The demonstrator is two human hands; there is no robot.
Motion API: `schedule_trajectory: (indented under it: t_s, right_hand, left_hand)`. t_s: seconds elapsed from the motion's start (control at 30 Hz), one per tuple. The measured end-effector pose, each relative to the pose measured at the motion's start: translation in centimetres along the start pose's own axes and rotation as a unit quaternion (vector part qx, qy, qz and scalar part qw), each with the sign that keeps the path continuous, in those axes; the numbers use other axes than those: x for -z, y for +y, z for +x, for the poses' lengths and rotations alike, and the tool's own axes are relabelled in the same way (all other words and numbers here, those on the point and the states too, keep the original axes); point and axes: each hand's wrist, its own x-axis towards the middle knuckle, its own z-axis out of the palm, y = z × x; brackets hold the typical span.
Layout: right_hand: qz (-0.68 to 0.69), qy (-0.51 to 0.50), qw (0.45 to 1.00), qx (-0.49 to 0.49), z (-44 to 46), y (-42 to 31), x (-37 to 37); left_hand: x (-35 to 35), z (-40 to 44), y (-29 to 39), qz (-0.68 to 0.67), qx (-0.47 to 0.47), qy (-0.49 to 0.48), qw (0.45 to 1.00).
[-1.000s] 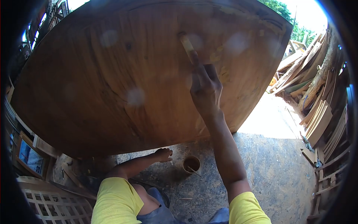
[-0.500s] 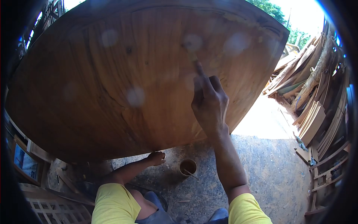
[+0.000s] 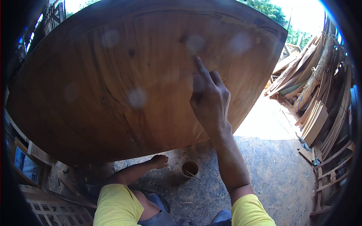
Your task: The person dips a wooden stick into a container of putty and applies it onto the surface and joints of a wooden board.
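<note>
A large brown wooden panel (image 3: 162, 86) with streaky grain and dark knots fills the upper view, tilted in front of me. My right hand (image 3: 211, 98) is at its right half, index finger stretched up along the surface and the other fingers curled in. Whatever those curled fingers hold, if anything, is hidden. Just below the panel's lower edge, my left hand (image 3: 160, 161) is closed in a fist, its inside out of sight. A round container (image 3: 189, 169) with brown stuff inside and a thin stick (image 3: 194, 175) leaning in it stands to the right of that fist.
Under the container is a worn, dusty grey surface (image 3: 271, 169). Stacked boards (image 3: 315, 120) and planks lean along the right side. At lower left are a wooden lattice frame (image 3: 52, 211) and a framed blue pane (image 3: 26, 162). Bright daylight comes in at upper right.
My right hand has shifted slightly left along the panel, and a pale patch beyond the index fingertip looks less distinct. The left hand stays closed in nearly the same place.
</note>
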Motion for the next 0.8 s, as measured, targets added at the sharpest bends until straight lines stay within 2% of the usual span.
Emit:
schedule_trajectory:
  t_s: [0.07, 0.13, 0.27, 0.37, 0.43, 0.57, 0.63, 0.73, 0.8]
  right_hand:
    - [-0.006, 0.009, 1.000, 0.019, 0.5, -0.3, -0.6]
    - [-0.051, -0.026, 0.998, 0.004, -0.2, -0.4, -1.0]
    - [-0.025, -0.079, 0.997, -0.011, -1.6, 0.1, 0.9]
    - [0.047, -0.017, 0.999, -0.010, 0.1, 0.1, 1.2]
    - [0.076, 0.098, 0.991, 0.042, 2.5, 0.3, 0.0]
    - [0.074, 0.125, 0.988, 0.059, 5.2, 0.5, -1.7]
    - [-0.007, 0.088, 0.996, 0.021, 5.4, 0.7, -2.6]
    - [-0.005, 0.044, 0.998, 0.040, 4.9, 0.8, -0.9]
    - [0.020, 0.070, 0.996, 0.049, 5.2, 0.4, -0.3]
  left_hand:
    - [0.1, 0.0, 0.1, 0.005, -0.008, 0.001, 1.000]
    - [0.0, 0.0, 0.1, 0.002, -0.011, 0.008, 1.000]
    - [0.1, 0.0, -0.3, -0.009, -0.003, 0.014, 1.000]
    - [0.0, 0.2, -0.3, -0.004, 0.003, -0.004, 1.000]
    - [-0.3, 0.2, -0.1, -0.004, 0.006, -0.015, 1.000]
    - [-0.1, 0.4, 0.5, -0.012, -0.004, -0.009, 1.000]
    - [-0.1, 0.7, 0.4, -0.008, -0.001, -0.013, 1.000]
    - [0.0, 0.6, 0.2, -0.005, 0.009, -0.021, 1.000]
    - [-0.1, 0.4, 0.0, -0.009, 0.014, -0.023, 1.000]
